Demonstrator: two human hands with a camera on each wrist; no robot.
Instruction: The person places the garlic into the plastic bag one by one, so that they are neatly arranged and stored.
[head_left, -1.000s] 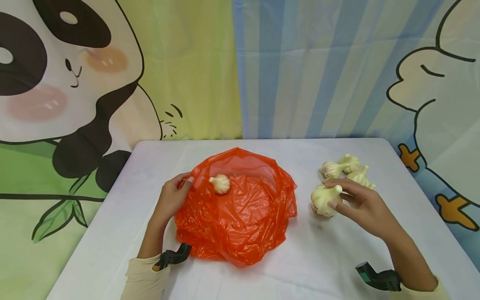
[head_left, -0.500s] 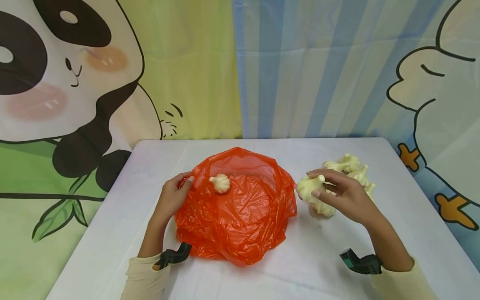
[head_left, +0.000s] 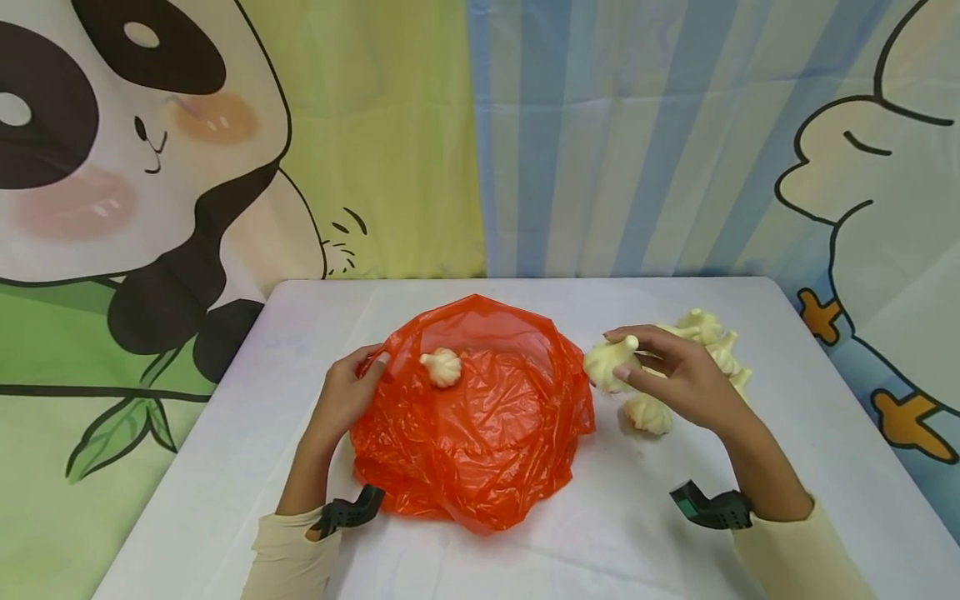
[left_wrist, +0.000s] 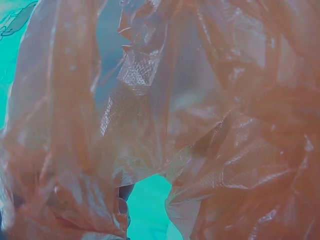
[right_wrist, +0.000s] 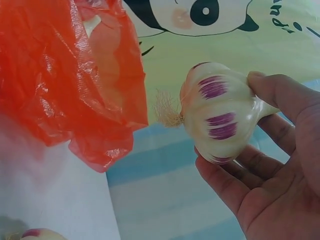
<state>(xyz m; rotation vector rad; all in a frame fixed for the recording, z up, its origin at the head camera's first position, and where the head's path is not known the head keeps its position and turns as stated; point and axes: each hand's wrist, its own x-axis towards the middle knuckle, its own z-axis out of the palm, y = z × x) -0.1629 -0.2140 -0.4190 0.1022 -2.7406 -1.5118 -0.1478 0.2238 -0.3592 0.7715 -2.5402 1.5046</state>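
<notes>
A red plastic bag (head_left: pixel 495 417) lies spread open on the table, with one garlic bulb (head_left: pixel 442 367) inside near its back left. My left hand (head_left: pixel 348 392) pinches the bag's left rim between thumb and fingers; in the left wrist view the bag's film (left_wrist: pixel 240 150) covers nearly everything. With my right hand (head_left: pixel 675 375) I hold another garlic bulb (right_wrist: pixel 220 112) in the air beside the bag's right edge. That bulb is pale with purple streaks and has dry roots at its base, as the right wrist view shows. Thumb and fingers grip it around the stem side.
A single garlic bulb (head_left: pixel 647 414) sits on the white table (head_left: pixel 630 533) below my right hand. Behind that hand lies a cluster of several garlic bulbs (head_left: pixel 701 325), partly hidden. A printed cloth backdrop (head_left: pixel 585 142) hangs behind the table.
My right hand has lifted the garlic bulb from the group at the right and carried it left and up, toward the bag. The left hand and the bag have stayed in place.
</notes>
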